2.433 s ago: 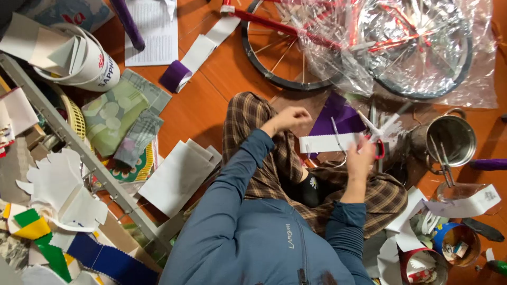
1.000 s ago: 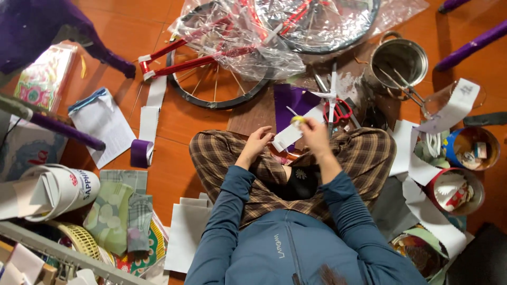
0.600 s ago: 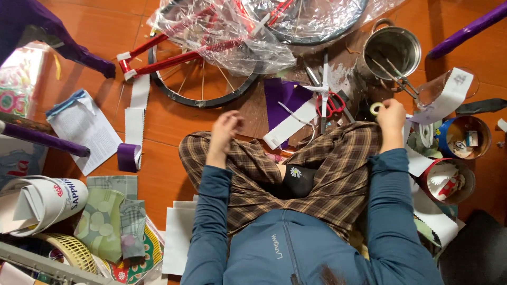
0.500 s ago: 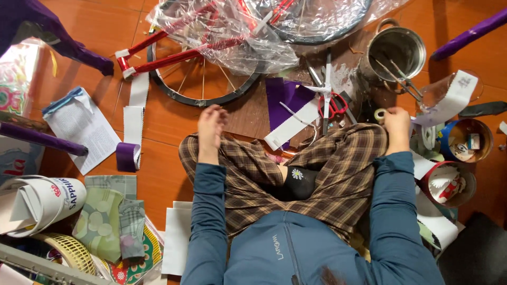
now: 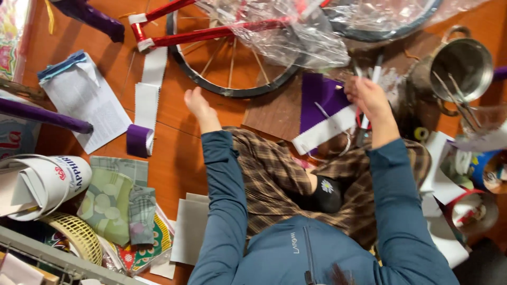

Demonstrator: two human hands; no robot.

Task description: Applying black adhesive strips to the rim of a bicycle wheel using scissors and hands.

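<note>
Purple sheet point(image 5: 321, 97) lies on the floor point(image 5: 174, 111) in front of the person's crossed legs, partly over a brown card point(image 5: 274, 111) and just below the wheel point(image 5: 232, 63). A white strip point(image 5: 325, 129) runs across the sheet's lower edge. The right hand point(image 5: 369, 97) rests at the sheet's upper right corner, fingers curled over red-handled scissors point(image 5: 362, 119) and thin tools there; whether it grips them I cannot tell.

The floor is orange-brown wood, crowded with clutter. The wheel, black-rimmed with thin spokes, stands at the top with a red foil-wrapped frame point(image 5: 211, 34) across it and crumpled clear plastic point(image 5: 285, 31) over its right part. The plaid trousers point(image 5: 296, 179) fill the middle, above a blue jacket point(image 5: 317, 253).

The left hand point(image 5: 198, 105) is open and empty, fingers spread, reaching toward the bare floor just below the wheel's rim. A white ribbon point(image 5: 148, 89) runs down from the frame to a small purple roll point(image 5: 138, 140), near that hand but apart from it.

At the left lie a printed paper point(image 5: 87, 105), a purple tube point(image 5: 45, 116), a rolled white poster point(image 5: 42, 182), green patterned cloth point(image 5: 113, 198) and a yellow basket point(image 5: 76, 237). A grey card point(image 5: 190, 229) sits beside the left sleeve.

At the right a steel pot point(image 5: 462, 66) holds thin metal rods, with round tins point(image 5: 475, 208) and white paper scraps point(image 5: 438, 174) below it.
</note>
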